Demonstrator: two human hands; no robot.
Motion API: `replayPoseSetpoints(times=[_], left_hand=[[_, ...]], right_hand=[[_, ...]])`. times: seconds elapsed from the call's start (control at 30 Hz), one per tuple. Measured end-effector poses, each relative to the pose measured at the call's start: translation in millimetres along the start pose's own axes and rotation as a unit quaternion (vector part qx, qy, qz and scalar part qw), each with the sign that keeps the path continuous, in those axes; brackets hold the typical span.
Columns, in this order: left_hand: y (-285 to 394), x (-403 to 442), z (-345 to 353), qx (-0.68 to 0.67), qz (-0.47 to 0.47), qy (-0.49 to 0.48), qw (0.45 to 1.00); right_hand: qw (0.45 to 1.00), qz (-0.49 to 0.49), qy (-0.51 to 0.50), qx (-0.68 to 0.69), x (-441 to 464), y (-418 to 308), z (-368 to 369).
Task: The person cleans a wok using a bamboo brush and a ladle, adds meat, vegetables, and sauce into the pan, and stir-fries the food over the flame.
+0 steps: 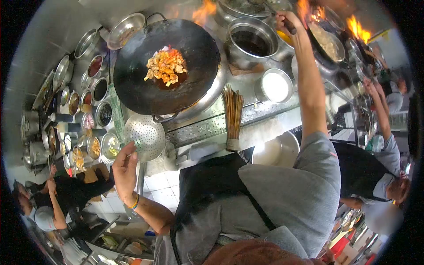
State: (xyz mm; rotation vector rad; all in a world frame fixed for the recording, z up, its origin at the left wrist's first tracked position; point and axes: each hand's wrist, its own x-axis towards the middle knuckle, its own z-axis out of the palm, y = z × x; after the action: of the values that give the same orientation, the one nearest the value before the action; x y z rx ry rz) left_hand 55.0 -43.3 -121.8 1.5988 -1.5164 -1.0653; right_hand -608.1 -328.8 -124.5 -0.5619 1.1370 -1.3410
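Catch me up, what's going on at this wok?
The person's right hand grips a dark handle near the pot of dark liquid. The left hand is by the perforated strainer; I can't tell whether they touch. Chunks of food sit in the middle of the black wok, with neither hand on them. Flames rise behind it.

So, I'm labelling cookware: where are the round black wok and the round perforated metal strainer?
Round black wok (131,84): head view, bare left inner surface.
Round perforated metal strainer (146,135): head view, middle of bowl.
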Motion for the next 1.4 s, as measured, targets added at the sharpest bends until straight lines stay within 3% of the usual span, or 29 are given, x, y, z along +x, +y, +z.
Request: replayPoseSetpoints(times=[0.07,0.2,0.27,0.33,0.37,0.4,0.53,0.57,0.6,0.67,0.73,0.77,0.8,0.87,0.93,1.0,1.07,1.1,1.2,1.27,1.33,1.4], left_hand=[[0.9,4.1,-0.2,-0.002,0.015,-0.039,0.999],[-2.8,14.0,-1.4,-0.026,0.042,-0.12,0.992],[-8.1,21.7,-2.0,-0.044,0.069,-0.159,0.984],[-6.9,29.7,5.0,-0.064,0.1,-0.2,0.973],[-7.4,34.3,11.8,-0.065,0.117,-0.219,0.966],[-7.0,38.5,20.4,-0.072,0.128,-0.26,0.955],[7.4,47.7,69.1,-0.071,0.221,-0.405,0.884],[9.9,49.0,86.2,-0.067,0.249,-0.44,0.86],[9.8,49.8,106.4,-0.063,0.275,-0.473,0.834],[11.1,49.8,149.9,-0.05,0.269,-0.532,0.802],[0.7,53.9,204.7,-0.038,0.382,-0.501,0.776],[-1.9,56.6,228.2,-0.004,0.419,-0.488,0.766],[-3.3,61.2,253.2,0.031,0.456,-0.472,0.754],[-14.9,73.5,313.6,0.144,0.471,-0.461,0.738],[-14.1,77.1,352.7,0.191,0.471,-0.388,0.769],[-9.5,82.0,382.9,0.222,0.465,-0.328,0.791],[-5.8,84.1,407.7,0.238,0.458,-0.286,0.808],[-5.4,83.7,415.7,0.248,0.447,-0.285,0.811],[0.9,87.7,438.0,0.282,0.419,-0.276,0.818],[-4.6,91.3,453.0,0.312,0.399,-0.273,0.818],[-12.1,89.3,453.8,0.323,0.387,-0.266,0.822],[-13.5,87.0,457.6,0.337,0.386,-0.255,0.82]], right_hand=[[0.998,-0.05,-0.018,0.035,-20.3,-7.7,-7.7],[0.991,-0.048,-0.032,0.123,-95.0,-28.1,-14.2],[0.983,-0.17,-0.053,0.048,-145.0,-26.4,-8.3],[0.974,-0.102,-0.114,0.165,-214.3,-24.3,28.4],[0.98,-0.088,-0.084,0.16,-202.6,-33.9,-34.1],[0.979,-0.103,-0.121,0.131,-237.1,-25.6,-7.2],[0.983,-0.035,0.011,0.178,-328.0,2.0,18.5],[0.974,-0.045,0.088,0.204,-344.6,13.8,28.2],[0.972,-0.056,0.096,0.208,-362.6,29.7,35.2],[0.967,-0.038,0.186,0.167,-385.1,56.1,51.9],[0.983,0.0,0.185,-0.002,-408.1,85.2,56.2],[0.962,0.017,0.25,-0.112,-413.5,101.6,52.5],[0.936,0.054,0.312,-0.153,-425.9,106.5,91.0],[0.905,0.039,0.383,-0.181,-431.7,131.5,103.9],[0.92,-0.016,0.34,-0.195,-440.8,160.7,91.6],[0.861,-0.032,0.359,-0.36,-448.2,193.7,77.0],[0.829,-0.048,0.37,-0.416,-457.0,225.7,84.6],[0.773,-0.07,0.389,-0.496,-459.5,254.3,69.8],[0.702,-0.119,0.363,-0.601,-462.8,285.4,51.1],[0.735,-0.046,0.372,-0.565,-460.9,288.7,68.9],[0.716,-0.093,0.384,-0.576,-451.8,304.4,65.8],[0.722,-0.047,0.383,-0.575,-440.6,309.8,63.8]])
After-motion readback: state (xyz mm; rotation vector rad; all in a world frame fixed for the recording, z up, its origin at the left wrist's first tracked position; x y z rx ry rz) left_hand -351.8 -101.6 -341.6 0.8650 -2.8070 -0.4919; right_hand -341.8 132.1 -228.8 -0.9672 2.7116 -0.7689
